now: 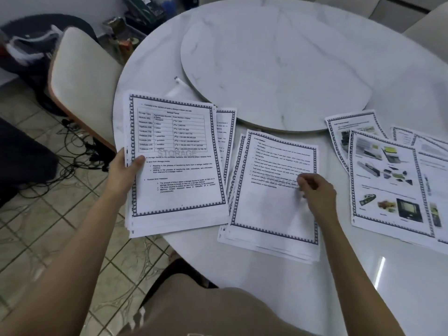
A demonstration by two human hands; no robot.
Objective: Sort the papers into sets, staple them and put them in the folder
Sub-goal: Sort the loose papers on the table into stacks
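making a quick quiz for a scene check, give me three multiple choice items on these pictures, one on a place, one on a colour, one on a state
1. Where does the pile with colour photos lie?
A) on the chair
B) on the table, at the right
C) on the floor

2. What colour is the round turntable?
A) red
B) black
C) white, marbled

3. How is the stack topped by the storage table sheet?
A) held by the left grip
B) stapled inside a folder
C) crumpled into a ball

Answers: 1 B, it lies right of the middle pile; 2 C, its top is pale with grey veins; 3 A, the thumb is curled over its left edge.
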